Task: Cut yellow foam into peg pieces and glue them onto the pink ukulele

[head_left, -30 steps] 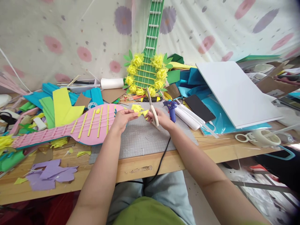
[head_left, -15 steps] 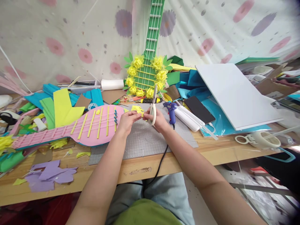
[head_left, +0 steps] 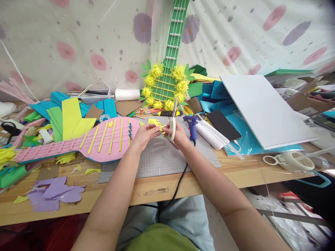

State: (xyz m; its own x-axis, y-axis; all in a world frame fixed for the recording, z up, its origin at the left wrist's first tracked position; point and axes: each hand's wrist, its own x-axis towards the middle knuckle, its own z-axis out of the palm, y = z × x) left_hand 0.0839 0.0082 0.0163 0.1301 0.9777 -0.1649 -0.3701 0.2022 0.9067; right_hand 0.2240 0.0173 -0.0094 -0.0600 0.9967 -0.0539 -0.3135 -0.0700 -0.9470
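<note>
My left hand (head_left: 145, 136) pinches a small piece of yellow crepe paper (head_left: 161, 128) over the grey cutting mat (head_left: 154, 167). Fingertips of my right hand (head_left: 179, 134) meet the same piece from the other side. White-handled scissors (head_left: 172, 127) hang on my right hand, blades pointing up and away from the paper. Just beyond my fingers lies more cut yellow paper (head_left: 154, 121). A pink paper guitar (head_left: 104, 141) with yellow strips rests left of my left hand. Behind my hands stands a green guitar (head_left: 164, 87) ringed with yellow paper flowers.
A blue glue gun (head_left: 192, 127) stands right of my right hand, its black cord (head_left: 180, 184) running over the table edge. Further right are a white power strip (head_left: 210, 134), a black phone-like slab (head_left: 223, 123) and a white board (head_left: 267, 111). Purple paper scraps (head_left: 56, 193) lie front left.
The view has shifted slightly, so the scene sits a little lower. Both hands stay together at the yellow paper, which now looks stretched between the fingertips. The scissors remain in the right hand.
</note>
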